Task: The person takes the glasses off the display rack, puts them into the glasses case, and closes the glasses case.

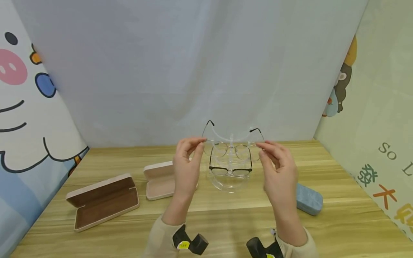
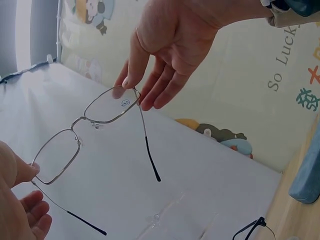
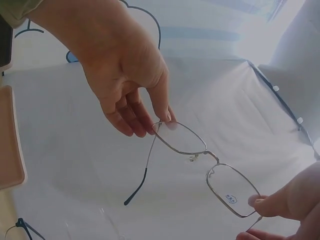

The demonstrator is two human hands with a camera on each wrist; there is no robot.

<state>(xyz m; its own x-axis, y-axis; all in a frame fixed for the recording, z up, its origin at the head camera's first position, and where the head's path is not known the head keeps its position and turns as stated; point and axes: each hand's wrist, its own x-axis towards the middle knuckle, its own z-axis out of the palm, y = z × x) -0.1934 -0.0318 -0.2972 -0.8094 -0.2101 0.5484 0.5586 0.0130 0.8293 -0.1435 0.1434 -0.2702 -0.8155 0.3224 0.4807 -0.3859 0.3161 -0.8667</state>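
Wire-rimmed glasses [image 1: 230, 147] at centre of head view; left hand [image 1: 188, 161], right hand [image 1: 280, 168]: fingers pinching outer ends. Likely light, springy, fragile; best held by hinge corners, off lenses.

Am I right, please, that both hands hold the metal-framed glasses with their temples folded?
Not quite: the left hand and right hand do hold the metal-framed glasses, but both temples are unfolded, as the left wrist view shows.

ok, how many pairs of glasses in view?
2: thin metal black-tipped glasses in left hand and right hand; black-topped glasses on the clear plastic stand. The closed blue case may hide more.
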